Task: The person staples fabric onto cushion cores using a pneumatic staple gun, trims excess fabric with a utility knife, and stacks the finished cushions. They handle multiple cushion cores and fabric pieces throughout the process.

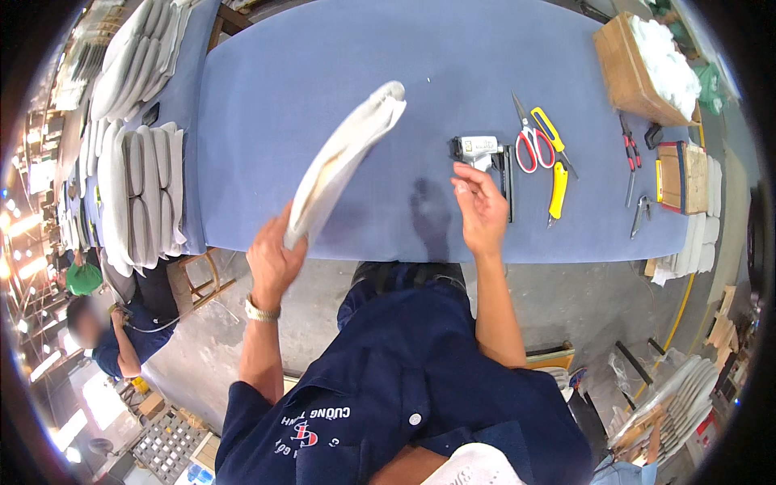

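My left hand is closed round the lower end of a light grey upholstered pad. The pad is tilted edge-on above the blue table, and a brownish strip shows along its side. My right hand is raised over the table's near edge, fingers loosely bent and apart, with nothing seen in it. Just beyond its fingertips lies a silver and black staple gun. To the right of that are red-handled scissors, a yellow-handled screwdriver and a yellow utility knife.
Stacks of grey pads stand at the left. A cardboard box with white stuffing sits at the far right, with pliers and a red-handled tool nearer. Another person works at the lower left.
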A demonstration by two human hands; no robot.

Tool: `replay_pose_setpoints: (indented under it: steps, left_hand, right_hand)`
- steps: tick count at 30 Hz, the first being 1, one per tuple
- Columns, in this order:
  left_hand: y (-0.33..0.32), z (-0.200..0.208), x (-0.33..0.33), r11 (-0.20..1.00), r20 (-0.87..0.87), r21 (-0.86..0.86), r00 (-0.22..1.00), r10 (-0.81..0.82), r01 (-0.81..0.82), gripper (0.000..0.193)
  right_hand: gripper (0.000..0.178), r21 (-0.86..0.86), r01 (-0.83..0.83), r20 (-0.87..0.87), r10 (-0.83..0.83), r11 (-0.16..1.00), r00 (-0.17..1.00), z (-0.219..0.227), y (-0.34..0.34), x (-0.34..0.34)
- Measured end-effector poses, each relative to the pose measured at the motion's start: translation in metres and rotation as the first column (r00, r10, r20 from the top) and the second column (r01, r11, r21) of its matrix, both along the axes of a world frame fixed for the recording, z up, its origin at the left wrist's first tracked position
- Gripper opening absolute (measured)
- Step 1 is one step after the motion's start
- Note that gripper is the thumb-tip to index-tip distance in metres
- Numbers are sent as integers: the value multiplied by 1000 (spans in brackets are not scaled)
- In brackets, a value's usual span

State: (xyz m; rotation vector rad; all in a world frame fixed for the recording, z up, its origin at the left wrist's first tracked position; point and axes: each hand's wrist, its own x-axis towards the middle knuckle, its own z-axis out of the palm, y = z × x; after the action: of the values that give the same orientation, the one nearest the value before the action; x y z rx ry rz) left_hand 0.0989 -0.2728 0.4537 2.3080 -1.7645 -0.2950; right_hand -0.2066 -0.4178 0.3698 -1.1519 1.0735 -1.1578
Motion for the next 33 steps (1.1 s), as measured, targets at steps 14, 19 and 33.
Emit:
replay_pose_setpoints:
  steps: [14,19,33]
  left_hand:
    - [36,3,18,974,-446,182,894,-41,136,79]
    - [-11,-30,83,910,-927,129,373,-30,394,70]
    - [-189,-148,-25,797,-991,4,111,-79,604,62]
  right_hand:
    - [37,294,-32,-435,164,955,885,41,0,91]
    - [33,119,168,-500,-87,979,862,47,19,113]
    - [22,57,-84,-660,100,995,745,80,52,125]
